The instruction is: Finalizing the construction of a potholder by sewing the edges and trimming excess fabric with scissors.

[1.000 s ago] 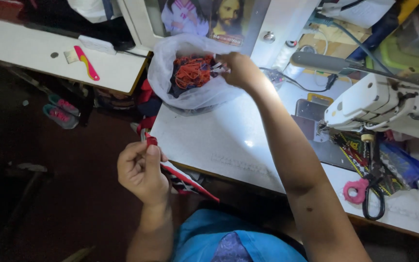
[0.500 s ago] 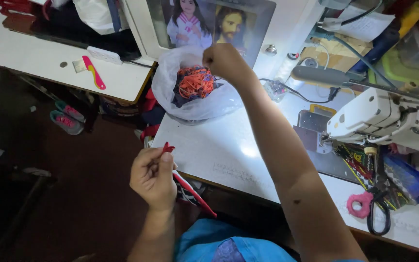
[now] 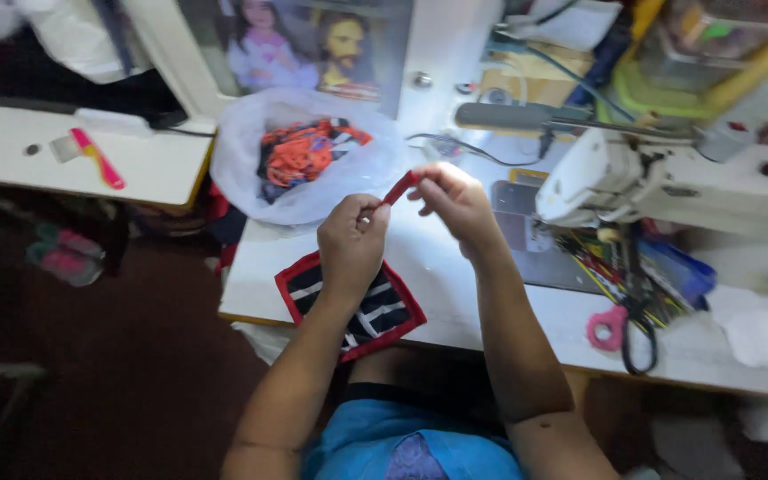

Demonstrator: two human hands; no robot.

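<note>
A red strip (image 3: 399, 188) is pinched between both hands above the tabletop (image 3: 455, 293), the left hand (image 3: 353, 242) closed on its lower end, the right hand (image 3: 455, 200) on its upper. A striped, red-edged patch (image 3: 384, 311) lies beneath the left wrist.

— What lies on the white worktable (image 3: 455, 298)?
— A white sewing machine (image 3: 668, 182), black-and-pink scissors (image 3: 628, 324), and a clear plastic bag of orange and black fabric pieces (image 3: 304, 156).
— And to the left?
— A pink comb (image 3: 98, 158) rests on a separate white side table (image 3: 64, 169).
</note>
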